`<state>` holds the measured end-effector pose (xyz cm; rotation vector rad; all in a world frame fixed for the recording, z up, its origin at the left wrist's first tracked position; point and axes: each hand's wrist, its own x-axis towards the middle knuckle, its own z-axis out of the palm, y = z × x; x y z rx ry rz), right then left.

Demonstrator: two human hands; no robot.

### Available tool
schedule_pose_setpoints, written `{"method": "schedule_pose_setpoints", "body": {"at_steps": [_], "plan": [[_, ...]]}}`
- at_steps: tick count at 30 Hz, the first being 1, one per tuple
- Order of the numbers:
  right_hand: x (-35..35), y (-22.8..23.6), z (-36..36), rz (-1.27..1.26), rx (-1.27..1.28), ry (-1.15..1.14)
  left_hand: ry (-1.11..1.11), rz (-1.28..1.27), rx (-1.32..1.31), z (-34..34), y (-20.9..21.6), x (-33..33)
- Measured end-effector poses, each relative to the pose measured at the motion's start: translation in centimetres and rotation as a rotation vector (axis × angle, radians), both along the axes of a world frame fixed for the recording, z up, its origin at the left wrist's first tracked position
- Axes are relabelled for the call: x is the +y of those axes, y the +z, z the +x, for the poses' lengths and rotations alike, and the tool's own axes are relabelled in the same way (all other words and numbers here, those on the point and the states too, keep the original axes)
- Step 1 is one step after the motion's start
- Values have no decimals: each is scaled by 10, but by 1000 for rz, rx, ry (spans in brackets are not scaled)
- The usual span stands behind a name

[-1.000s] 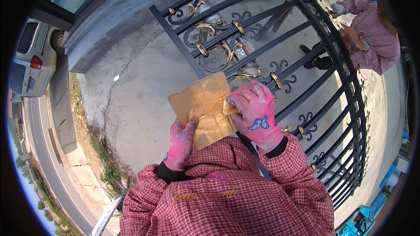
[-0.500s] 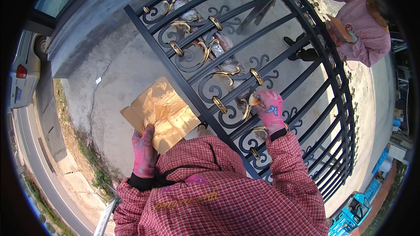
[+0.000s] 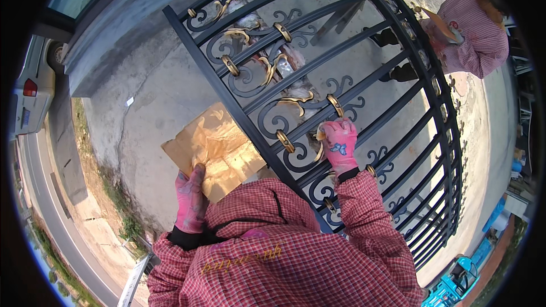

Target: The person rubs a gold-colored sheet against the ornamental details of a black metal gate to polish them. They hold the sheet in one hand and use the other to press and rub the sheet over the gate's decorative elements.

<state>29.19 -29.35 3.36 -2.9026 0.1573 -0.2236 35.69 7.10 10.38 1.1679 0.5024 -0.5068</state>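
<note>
My left hand (image 3: pixel 190 199), in a pink glove, grips the lower edge of a square of brown cardboard (image 3: pixel 196 133). Gold paint is smeared over the cardboard's middle. My right hand (image 3: pixel 339 143), also gloved in pink, is closed at a scroll ornament (image 3: pixel 297 159) of a dark metal gate (image 3: pixel 227 91). A small tan piece shows at its fingertips against the ornament's leaf; the fingers hide most of it, so its kind is unclear. Gold colours several leaves and the collars (image 3: pixel 284 141) on the bars.
Across the gate, at the upper right, a person (image 3: pixel 469 34) in a checked smock holds a brown sheet (image 3: pixel 441 25). A parked vehicle (image 3: pixel 34 88) stands at far left beside a road. A blue machine (image 3: pixel 455 281) is at lower right. Concrete ground (image 3: pixel 153 74) lies beneath.
My right hand has moved left, its fingertips now at the ornament's leaf. The cardboard has shifted slightly right in view, still in my left hand. The other person's legs have moved.
</note>
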Motion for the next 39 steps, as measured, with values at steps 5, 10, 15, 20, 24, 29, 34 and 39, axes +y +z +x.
{"method": "schedule_pose_setpoints", "body": {"at_steps": [5,10,15,20,24,29,34,39], "plan": [[0,-3,-4,-114,107,266,13,-3,-13,-1,-5,2],[-1,8,-6,-105,85,264,13,18,3,-1,-4,-1],[-4,25,-1,15,83,81,1,-34,12,0,4,-11],[27,74,28,470,-53,-27,-102,59,-22,-2,3,-31],[55,97,52,532,-197,203,-173,81,8,-4,0,-39],[98,101,65,342,-120,353,-238,117,-9,-4,6,-52],[95,101,70,304,-84,379,-197,95,1,-9,-3,-40],[59,88,69,380,-118,332,-227,110,-7,-3,2,-49]]}}
